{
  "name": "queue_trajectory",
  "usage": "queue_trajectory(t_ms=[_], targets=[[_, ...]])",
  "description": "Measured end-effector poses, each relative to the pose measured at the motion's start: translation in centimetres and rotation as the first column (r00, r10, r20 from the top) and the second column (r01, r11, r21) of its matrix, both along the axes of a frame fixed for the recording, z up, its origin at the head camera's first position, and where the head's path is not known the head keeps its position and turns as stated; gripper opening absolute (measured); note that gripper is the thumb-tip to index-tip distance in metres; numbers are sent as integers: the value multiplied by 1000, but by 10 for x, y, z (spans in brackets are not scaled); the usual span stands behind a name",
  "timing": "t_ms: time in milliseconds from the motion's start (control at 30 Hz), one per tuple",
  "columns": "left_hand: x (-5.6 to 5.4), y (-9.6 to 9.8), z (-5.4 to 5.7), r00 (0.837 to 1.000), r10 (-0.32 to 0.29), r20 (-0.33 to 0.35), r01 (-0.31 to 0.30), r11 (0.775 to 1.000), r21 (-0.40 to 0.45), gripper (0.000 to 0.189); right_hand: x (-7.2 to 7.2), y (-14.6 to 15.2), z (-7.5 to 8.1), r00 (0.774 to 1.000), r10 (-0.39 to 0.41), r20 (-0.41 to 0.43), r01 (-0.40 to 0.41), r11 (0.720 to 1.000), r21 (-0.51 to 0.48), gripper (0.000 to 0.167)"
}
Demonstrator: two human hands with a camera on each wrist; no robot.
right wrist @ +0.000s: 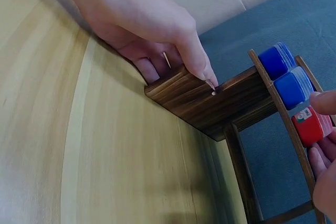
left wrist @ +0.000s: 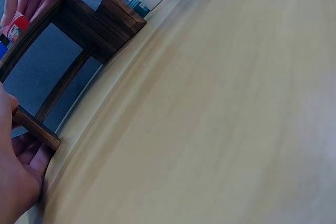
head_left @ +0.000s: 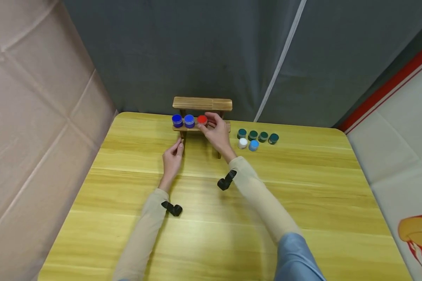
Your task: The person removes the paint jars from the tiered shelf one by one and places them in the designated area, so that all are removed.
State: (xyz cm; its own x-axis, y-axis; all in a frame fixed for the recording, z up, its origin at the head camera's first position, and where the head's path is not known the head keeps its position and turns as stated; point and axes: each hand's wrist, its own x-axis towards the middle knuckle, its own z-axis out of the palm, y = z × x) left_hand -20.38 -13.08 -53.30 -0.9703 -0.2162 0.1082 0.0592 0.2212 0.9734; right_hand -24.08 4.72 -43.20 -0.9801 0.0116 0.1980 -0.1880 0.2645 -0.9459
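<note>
Wooden rack [head_left: 202, 103] near the back edge of the table [head_left: 211, 238], its left leg [right wrist: 181, 100] pinched in the grip of the left hand [head_left: 172, 159]. Red pot [head_left: 202, 118] on its lower tier [head_left: 183, 129], beside two blue pots [head_left: 189, 121], held between thumb and fingers of the right hand [head_left: 218, 134].

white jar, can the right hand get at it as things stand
Likely yes, once the right hand frees its grip from the red jar; the white jar looks unobstructed from the near side.

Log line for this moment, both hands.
left hand: grips wooden stand leg | right hand: holds red jar at lower shelf | blue jars: two, left of red
</note>
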Motion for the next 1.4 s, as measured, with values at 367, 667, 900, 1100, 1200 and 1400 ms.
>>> queue_trajectory(t_ms=[367, 667, 900, 1100, 1200, 1400], targets=[[3, -2, 0, 999, -26, 32, 24, 999, 40, 40, 2, 1, -3, 1000, -6, -5, 6, 1000, -22, 42], [2, -2, 0, 1000, -19, 22, 18, 999, 35, 39, 11, 19, -9, 997, -56, -56, 51, 996, -78, 42], [3, -3, -1, 1000, -8, 10, 8, 1000, 28, 38, 16, 33, -19, 986, -124, -114, 117, 991, -67, 43], [4, -5, -3, 1000, -5, 9, 5, 1000, 23, 39, 20, 48, -27, 961, -222, -166, 200, 970, -140, 40], [4, -5, -3, 1000, -7, 13, 7, 1000, 26, 39, 22, 56, -29, 949, -261, -178, 231, 957, -173, 40], [4, -5, -2, 1000, -4, 8, 4, 1000, 22, 39, 25, 67, -28, 940, -315, -130, 280, 932, -231, 41]])
